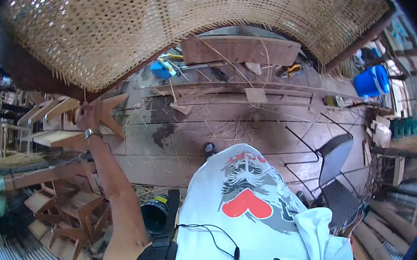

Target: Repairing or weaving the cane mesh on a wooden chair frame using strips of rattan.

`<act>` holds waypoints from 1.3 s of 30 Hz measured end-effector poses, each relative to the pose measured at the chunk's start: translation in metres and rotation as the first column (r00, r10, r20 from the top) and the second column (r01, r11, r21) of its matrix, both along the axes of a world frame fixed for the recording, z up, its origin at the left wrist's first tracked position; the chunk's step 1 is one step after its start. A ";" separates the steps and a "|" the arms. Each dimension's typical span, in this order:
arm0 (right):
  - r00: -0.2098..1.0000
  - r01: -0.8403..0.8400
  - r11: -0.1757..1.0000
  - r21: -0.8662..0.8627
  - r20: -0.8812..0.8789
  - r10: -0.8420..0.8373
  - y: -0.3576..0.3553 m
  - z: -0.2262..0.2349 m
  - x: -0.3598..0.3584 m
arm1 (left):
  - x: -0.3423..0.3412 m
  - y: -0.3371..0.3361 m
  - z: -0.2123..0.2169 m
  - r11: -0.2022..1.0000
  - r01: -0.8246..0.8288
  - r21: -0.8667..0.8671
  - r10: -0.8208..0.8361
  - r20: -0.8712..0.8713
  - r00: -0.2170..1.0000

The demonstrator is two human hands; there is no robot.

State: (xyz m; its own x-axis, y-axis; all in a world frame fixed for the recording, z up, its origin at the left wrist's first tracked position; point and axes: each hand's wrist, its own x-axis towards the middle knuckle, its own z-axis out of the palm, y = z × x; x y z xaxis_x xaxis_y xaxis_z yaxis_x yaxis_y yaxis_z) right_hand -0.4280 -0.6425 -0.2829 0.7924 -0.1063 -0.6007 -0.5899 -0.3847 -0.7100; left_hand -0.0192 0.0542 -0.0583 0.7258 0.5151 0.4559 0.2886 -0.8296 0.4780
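A large woven cane panel (197, 19) in a dark wooden frame (30, 77) is raised across the top of the view. My left hand (85, 117), with a watch on the wrist, is stretched up and grips the frame's lower left edge. Loose cane ends stick out along that edge. My right hand is not visible; only a white shirt (242, 212) with a red and grey print and a white cloth at my right shoulder show below.
Below lies a plank floor (169, 144) strewn with cane strands. On it are a thick wooden board (241, 50), a blue bucket (371, 81), a black metal chair frame (333, 157) and a black pail (154, 214). Unfinished wooden furniture parts (74, 205) are stacked at left.
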 end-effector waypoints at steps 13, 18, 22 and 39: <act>0.998 0.049 0.997 0.065 -0.040 -0.047 -0.015 0.031 0.038 | -0.390 -0.059 -0.284 0.367 -0.350 -0.862 -0.431 -0.491 0.757; 0.993 0.089 0.991 0.099 -0.087 -0.080 -0.008 0.045 0.046 | -0.516 -0.126 -0.353 0.258 -0.436 -0.862 -0.537 -0.504 0.677; 0.992 0.059 0.993 0.104 -0.116 -0.047 -0.005 0.047 0.051 | -0.446 -0.103 -0.304 0.410 -0.449 -0.794 -0.459 -0.605 0.651; 0.985 -0.167 0.955 -0.245 0.004 0.173 0.000 0.084 -0.041 | -0.032 -0.038 0.024 0.960 0.121 -0.254 -0.028 0.342 0.939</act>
State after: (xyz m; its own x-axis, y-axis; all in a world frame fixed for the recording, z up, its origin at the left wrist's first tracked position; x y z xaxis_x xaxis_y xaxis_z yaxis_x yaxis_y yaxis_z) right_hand -0.4689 -0.6421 -0.1990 0.8259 -0.1088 -0.5533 -0.4839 -0.6405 -0.5963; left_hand -0.0515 0.0162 -0.0340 0.5976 0.6016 0.5300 0.0173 -0.6706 0.7416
